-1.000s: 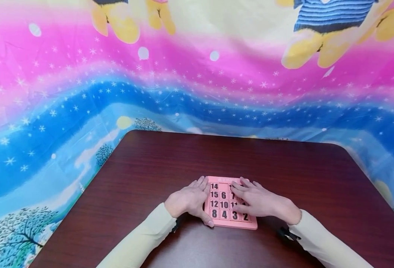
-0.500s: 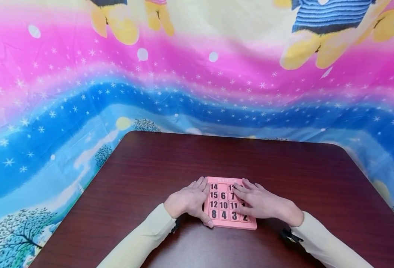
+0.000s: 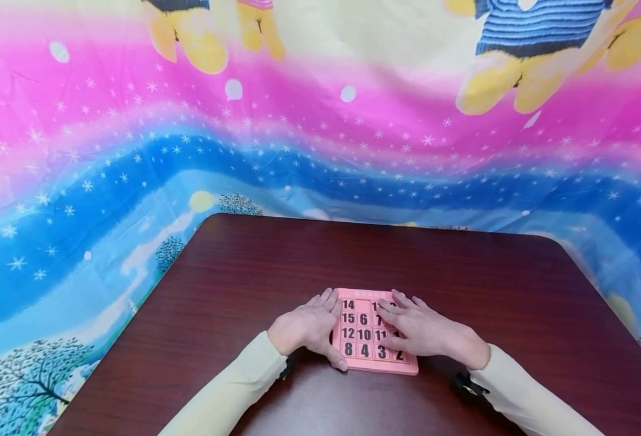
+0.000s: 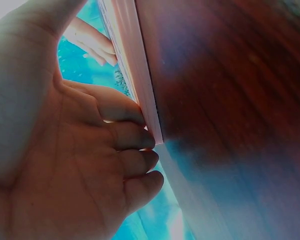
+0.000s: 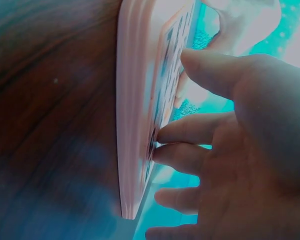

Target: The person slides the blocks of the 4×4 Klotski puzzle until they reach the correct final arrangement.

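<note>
A pink number slide puzzle (image 3: 371, 365) lies flat on the dark table. Black numbers mark its square tiles, and one slot (image 3: 362, 304) in the far row, beside the 14, has no tile. Along the puzzle's left side rests my left hand (image 3: 310, 327), its fingertips against the edge and its thumb at the near left corner. My right hand (image 3: 431, 330) reaches over the right side with fingers spread and covers part of the right-hand tiles. In the right wrist view, two fingertips (image 5: 165, 135) meet the tile face while the thumb stands over it.
The brown wood-grain table (image 3: 276, 254) extends around the puzzle, with rounded far corners. Behind it hangs a colourful printed cloth (image 3: 320, 133) in pink and blue. Cream sleeves (image 3: 233, 387) cover both forearms, and a black strap piece (image 3: 470, 384) shows at the right wrist.
The right fingers shift slightly to the right, then back left over the far-row tiles. The left hand and the puzzle stay put.
</note>
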Demonstrator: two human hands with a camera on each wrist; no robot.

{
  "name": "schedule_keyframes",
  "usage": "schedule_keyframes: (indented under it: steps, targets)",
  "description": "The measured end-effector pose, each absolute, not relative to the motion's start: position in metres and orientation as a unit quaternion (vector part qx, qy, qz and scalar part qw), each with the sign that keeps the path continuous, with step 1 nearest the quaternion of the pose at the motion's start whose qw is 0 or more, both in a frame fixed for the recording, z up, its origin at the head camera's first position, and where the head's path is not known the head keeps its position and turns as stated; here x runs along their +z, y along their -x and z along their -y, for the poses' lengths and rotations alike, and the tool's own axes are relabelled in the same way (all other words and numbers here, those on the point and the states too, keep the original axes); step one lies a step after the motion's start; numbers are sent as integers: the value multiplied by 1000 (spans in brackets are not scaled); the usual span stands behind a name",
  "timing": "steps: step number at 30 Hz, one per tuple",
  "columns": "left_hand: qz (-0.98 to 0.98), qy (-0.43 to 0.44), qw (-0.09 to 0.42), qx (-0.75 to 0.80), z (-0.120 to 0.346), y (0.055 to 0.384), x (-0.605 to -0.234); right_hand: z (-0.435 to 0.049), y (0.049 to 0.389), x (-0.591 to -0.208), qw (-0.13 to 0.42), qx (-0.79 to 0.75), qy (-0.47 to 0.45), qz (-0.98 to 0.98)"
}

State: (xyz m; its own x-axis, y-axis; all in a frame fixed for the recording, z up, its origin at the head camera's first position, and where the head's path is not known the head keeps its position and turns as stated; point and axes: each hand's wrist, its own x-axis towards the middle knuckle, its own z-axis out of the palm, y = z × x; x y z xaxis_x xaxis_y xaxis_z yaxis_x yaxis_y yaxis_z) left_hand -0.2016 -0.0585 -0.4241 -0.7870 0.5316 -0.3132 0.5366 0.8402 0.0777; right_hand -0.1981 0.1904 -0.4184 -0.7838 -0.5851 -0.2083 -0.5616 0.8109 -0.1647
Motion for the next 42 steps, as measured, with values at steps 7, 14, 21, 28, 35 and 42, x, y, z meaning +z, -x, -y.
schedule_keyframes:
  steps: [7, 14, 21, 28, 35, 42]
  targets:
    - [-945, -283, 164, -11, 59, 201, -425, -182, 200, -419, 118, -47, 318, -940]
    - [-944, -285, 165, -9, 58, 202, -424, -169, 201, -418, 119, -51, 320, -939]
    - [-944, -288, 164, -7, 58, 202, -423, -160, 204, -420, 109, -40, 322, -940]
    - [-944, -285, 166, -6, 58, 201, -423, -164, 203, -419, 120, -45, 320, -938]
    - [-944, -287, 162, -6, 57, 200, -424, -186, 200, -413, 110, -54, 317, -940]
    - [-945, -286, 159, -5, 59, 201, -425, -209, 197, -409, 113, -61, 285, -950]
